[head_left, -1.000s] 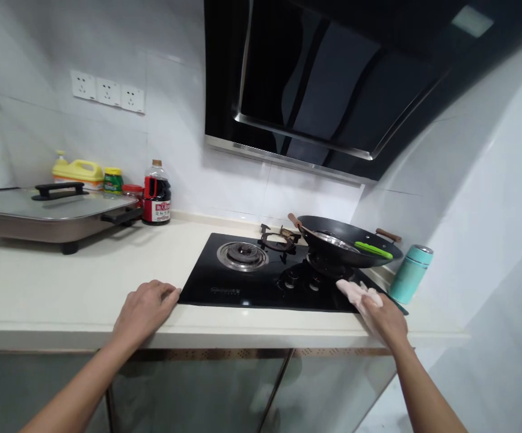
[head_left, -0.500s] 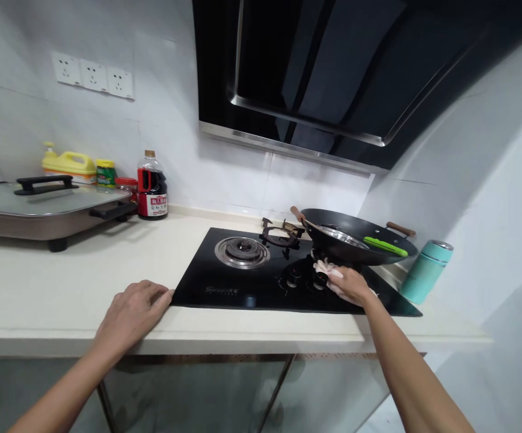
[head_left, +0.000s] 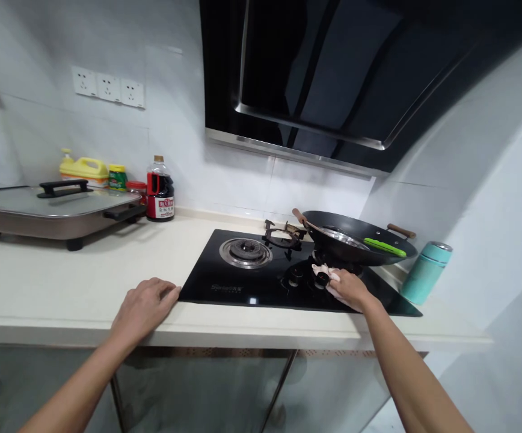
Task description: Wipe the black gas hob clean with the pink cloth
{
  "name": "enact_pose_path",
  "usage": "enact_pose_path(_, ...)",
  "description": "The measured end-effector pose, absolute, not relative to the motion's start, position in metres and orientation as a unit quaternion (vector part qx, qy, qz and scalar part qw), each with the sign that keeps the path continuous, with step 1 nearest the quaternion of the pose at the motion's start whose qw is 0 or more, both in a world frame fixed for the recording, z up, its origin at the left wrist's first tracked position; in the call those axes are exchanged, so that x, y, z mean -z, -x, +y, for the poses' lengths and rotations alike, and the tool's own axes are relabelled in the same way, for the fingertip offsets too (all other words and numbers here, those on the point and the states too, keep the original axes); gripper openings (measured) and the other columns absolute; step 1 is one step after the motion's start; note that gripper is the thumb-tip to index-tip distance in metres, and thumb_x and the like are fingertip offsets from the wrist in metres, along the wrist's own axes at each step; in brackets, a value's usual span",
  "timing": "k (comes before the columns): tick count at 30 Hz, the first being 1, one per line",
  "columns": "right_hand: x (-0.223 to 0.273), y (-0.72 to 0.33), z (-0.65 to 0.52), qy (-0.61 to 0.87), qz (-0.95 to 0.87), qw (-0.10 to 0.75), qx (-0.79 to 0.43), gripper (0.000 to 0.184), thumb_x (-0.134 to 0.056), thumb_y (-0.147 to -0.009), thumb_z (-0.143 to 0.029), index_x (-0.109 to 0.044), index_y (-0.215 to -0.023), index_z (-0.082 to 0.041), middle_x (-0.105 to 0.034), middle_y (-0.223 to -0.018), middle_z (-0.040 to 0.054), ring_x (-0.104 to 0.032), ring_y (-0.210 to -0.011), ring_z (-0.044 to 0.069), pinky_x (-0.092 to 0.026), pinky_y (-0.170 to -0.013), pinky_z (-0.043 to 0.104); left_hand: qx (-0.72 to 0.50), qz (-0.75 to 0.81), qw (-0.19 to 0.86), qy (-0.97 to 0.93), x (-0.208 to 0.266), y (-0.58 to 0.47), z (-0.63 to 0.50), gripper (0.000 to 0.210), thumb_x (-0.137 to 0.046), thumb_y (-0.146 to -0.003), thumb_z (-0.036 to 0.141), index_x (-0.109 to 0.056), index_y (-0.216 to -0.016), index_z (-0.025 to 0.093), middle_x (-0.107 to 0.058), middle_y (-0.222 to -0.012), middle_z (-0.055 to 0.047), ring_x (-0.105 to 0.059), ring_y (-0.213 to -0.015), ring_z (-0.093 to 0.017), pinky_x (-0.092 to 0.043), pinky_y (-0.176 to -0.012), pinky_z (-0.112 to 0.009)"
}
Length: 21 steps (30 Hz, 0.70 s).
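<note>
Holding pale cloth [head_left: 320, 269] at knob [head_left: 322, 279], right grip [head_left: 350, 289]

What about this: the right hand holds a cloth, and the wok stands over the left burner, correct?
Not the left burner: in the head view, the wok stands over the right side of the cooktop, while the right hand holds a cloth.

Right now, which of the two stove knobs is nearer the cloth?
The knob on the right: the right hand holds the pale cloth partly around it, while the other knob, farther left, sits apart.
</note>
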State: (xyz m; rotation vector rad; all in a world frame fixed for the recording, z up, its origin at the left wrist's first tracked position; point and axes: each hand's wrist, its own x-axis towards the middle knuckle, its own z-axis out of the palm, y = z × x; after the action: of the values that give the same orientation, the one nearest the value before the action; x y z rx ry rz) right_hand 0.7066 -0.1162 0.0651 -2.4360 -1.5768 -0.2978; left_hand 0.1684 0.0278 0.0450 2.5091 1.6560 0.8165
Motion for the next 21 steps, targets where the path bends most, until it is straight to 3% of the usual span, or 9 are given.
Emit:
enact_pose_path(6,-0.054,-0.667,-0.146,0.866,-0.465,0.068,0.169,0.044,-0.047,-0.102,-0.044,-0.068,-0.122,-0.012,-0.069,-0.115,0.0195,-0.068,-0.104,0.028,-0.046,-0.094,0.037,-0.275,0.529,0.012,-0.803,-0.046,-0.171,0.022,0.049,-0.04,-0.096,0.051,-0.079,-0.101,0.023,-0.077,-0.114,-0.008,-0.065,-0.113,-0.032,-0.046,-0.094,-0.041)
enact_pose_path(11,-0.042,-0.626,-0.168,0.863,-0.462,0.053,0.195,0.044,-0.044,-0.103,-0.045,-0.068,-0.123,-0.015,-0.068,-0.111,0.0157,-0.066,-0.1,0.028,-0.045,-0.089,0.036,-0.284,0.532,0.017,-0.797,-0.045,-0.174,0.018,0.046,-0.041,-0.097,0.049,-0.079,-0.1,0.023,-0.077,-0.111,-0.009,-0.065,-0.112,-0.032,-0.045,-0.094,-0.041)
enact_pose_path(16,-0.039,-0.554,-0.164,0.8,-0.553,0.125,0.197,0.042,-0.05,-0.099,-0.039,-0.067,-0.132,-0.019,-0.069,-0.117,0.0131,-0.062,-0.104,0.027,-0.046,-0.091,0.036,-0.292,0.531,0.004,-0.796,-0.044,-0.176,0.018,0.045,-0.042,-0.097,0.047,-0.08,-0.1,0.022,-0.077,-0.11,-0.01,-0.064,-0.111,-0.032,-0.044,-0.094,-0.042)
enact_pose_path(21,-0.052,-0.441,-0.126,0.71,-0.655,0.225,0.125,0.044,-0.059,-0.094,-0.036,-0.065,-0.137,-0.031,-0.066,-0.137,0.0059,-0.058,-0.116,0.027,-0.044,-0.1,0.04,-0.292,0.533,0.012,-0.794,-0.045,-0.173,0.018,0.047,-0.04,-0.098,0.049,-0.079,-0.094,0.022,-0.078,-0.108,-0.011,-0.065,-0.109,-0.031,-0.045,-0.091,-0.04)
